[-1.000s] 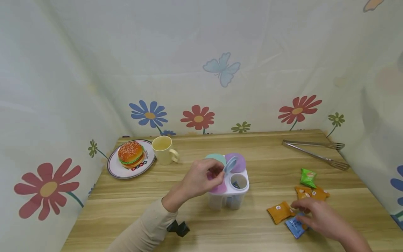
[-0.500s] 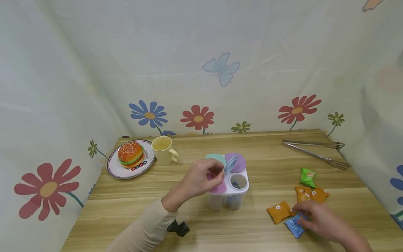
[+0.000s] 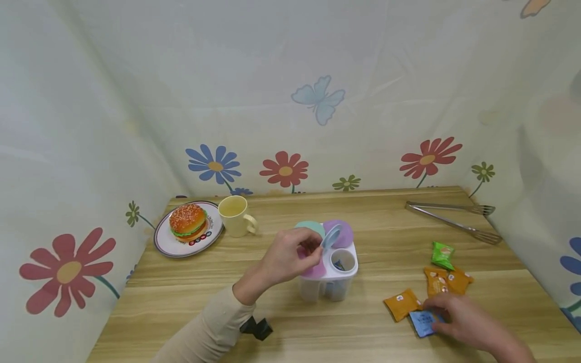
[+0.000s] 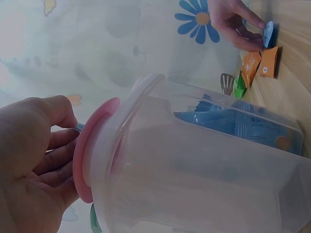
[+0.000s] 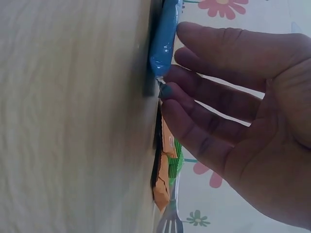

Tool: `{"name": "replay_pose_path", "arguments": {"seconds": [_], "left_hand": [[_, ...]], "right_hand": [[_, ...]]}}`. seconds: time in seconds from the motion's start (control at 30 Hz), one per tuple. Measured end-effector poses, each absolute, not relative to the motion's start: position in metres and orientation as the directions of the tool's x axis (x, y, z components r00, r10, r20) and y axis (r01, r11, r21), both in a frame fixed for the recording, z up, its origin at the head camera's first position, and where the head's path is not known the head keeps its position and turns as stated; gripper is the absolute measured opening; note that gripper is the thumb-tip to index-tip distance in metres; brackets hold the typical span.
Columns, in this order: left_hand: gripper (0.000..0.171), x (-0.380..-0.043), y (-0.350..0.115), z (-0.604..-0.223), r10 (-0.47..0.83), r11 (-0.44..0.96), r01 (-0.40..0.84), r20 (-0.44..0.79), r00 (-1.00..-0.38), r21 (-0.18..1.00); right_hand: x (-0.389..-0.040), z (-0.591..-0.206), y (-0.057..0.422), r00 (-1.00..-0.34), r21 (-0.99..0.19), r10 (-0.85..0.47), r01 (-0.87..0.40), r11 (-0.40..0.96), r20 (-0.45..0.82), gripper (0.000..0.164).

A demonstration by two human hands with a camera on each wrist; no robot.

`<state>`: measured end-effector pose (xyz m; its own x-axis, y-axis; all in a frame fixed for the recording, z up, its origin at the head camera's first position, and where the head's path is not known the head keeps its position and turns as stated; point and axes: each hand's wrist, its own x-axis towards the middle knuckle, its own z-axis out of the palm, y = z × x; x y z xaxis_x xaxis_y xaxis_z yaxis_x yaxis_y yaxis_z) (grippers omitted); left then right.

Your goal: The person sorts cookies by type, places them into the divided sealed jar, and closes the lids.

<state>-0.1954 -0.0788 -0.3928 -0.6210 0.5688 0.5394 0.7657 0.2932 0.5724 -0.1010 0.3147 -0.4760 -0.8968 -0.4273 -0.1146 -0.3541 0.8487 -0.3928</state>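
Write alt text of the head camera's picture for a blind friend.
A left hand holds open a box's blue lid while the right hand touches a blue packet near orange packets and a green one. Beyond are a burger on a plate, a mug and tongs.

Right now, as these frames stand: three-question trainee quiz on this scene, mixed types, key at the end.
1. Multiple choice: In the head view, which packet is at the thumb tip of the right hand?
(a) green
(b) blue
(c) orange

2. True or false: The burger lies on the plate beside the yellow mug.

3. Fill in: The left hand pinches the ____ lid of the container.

Key:
1. b, the blue packet.
2. True.
3. Light-blue; the light-blue lid is raised.
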Motion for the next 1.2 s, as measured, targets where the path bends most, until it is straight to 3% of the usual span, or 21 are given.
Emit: {"name": "replay_pose_path", "arguments": {"seconds": [0.4, 0.73, 1.0, 1.2], "left_hand": [[0.013, -0.1961, -0.0785, -0.3932, 0.565, 0.286, 0.773, 0.553, -0.613, 0.566], [0.012, -0.1964, -0.0790, -0.3937, 0.568, 0.287, 0.772, 0.549, -0.614, 0.567], [0.013, -0.1966, -0.0781, -0.3937, 0.567, 0.289, 0.769, 0.545, -0.617, 0.571], [0.012, -0.1963, -0.0783, -0.3935, 0.565, 0.286, 0.767, 0.546, -0.619, 0.574]], "right_hand": [[-0.1045, -0.4759, 0.3114, -0.896, -0.360, -0.409, -0.329, 0.873, -0.172, 0.032], [-0.1084, -0.4727, 0.3123, -0.887, -0.436, -0.390, -0.256, 0.862, -0.249, 0.041], [-0.1082, -0.4698, 0.3141, -0.845, -0.495, -0.490, -0.339, 0.800, -0.213, 0.033], [-0.1060, -0.4691, 0.3129, -0.857, -0.545, -0.500, -0.362, 0.756, -0.126, 0.030]]}}
